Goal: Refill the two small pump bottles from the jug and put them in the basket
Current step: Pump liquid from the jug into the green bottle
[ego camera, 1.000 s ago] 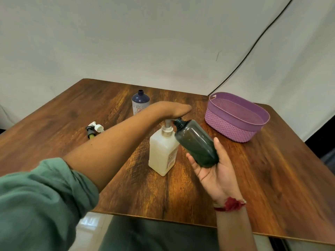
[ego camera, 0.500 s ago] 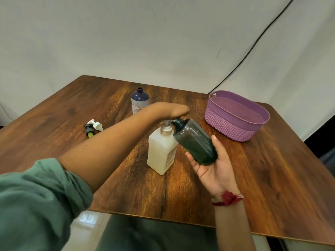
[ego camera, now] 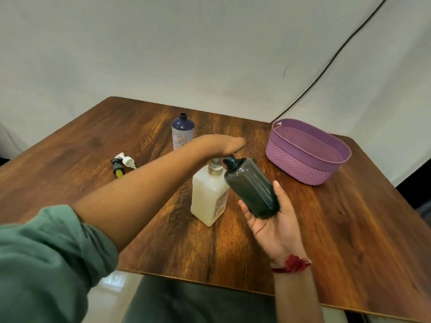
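A white jug (ego camera: 207, 199) with a pump top stands mid-table. My left hand (ego camera: 221, 144) lies flat on the pump head and presses it; its fingers are hidden behind the wrist. My right hand (ego camera: 277, 227) grips a dark green capless bottle (ego camera: 250, 185), tilted so that its open mouth sits right at the jug's pump. A blue capless bottle (ego camera: 182, 131) stands upright at the back, behind my left forearm. The purple basket (ego camera: 303, 169) sits at the right rear with nothing seen inside.
Two loose pump heads (ego camera: 122, 163), one white and one black with a yellow part, lie on the left of the wooden table (ego camera: 349, 229). A black cable runs down the white backdrop behind the basket. The table's near edge is close to my lap.
Both hands keep their places at the jug and the dark bottle. Only the view shifts slightly.
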